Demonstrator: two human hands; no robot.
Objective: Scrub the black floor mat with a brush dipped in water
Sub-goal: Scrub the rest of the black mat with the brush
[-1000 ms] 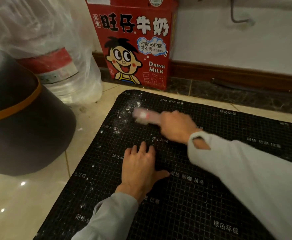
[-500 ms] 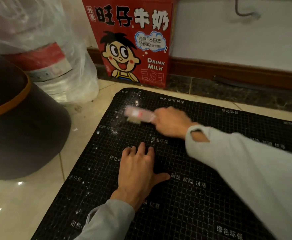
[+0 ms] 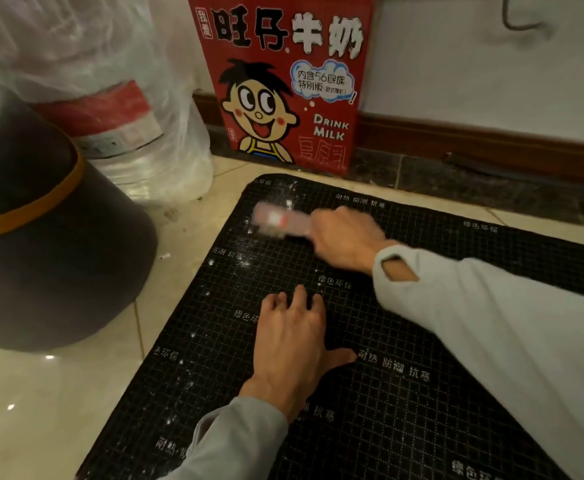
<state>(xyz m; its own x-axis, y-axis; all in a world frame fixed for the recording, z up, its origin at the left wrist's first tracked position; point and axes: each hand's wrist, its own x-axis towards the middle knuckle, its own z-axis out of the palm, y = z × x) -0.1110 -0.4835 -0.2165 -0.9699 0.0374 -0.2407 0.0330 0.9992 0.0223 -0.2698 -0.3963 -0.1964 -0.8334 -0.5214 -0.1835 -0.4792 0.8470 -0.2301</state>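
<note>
While the left hand [image 3: 292,336] presses flat on the black floor mat [image 3: 387,393], the right hand [image 3: 344,237] grips the brush [image 3: 276,220]; its long axis points left toward the mat's speckled far-left corner.

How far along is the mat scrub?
Mid-job. Right hand grips the brush, blurred, on the black mat at its far-left corner; left hand presses the mat flat. White specks remain along the left side. No finished area is discernible.
</note>
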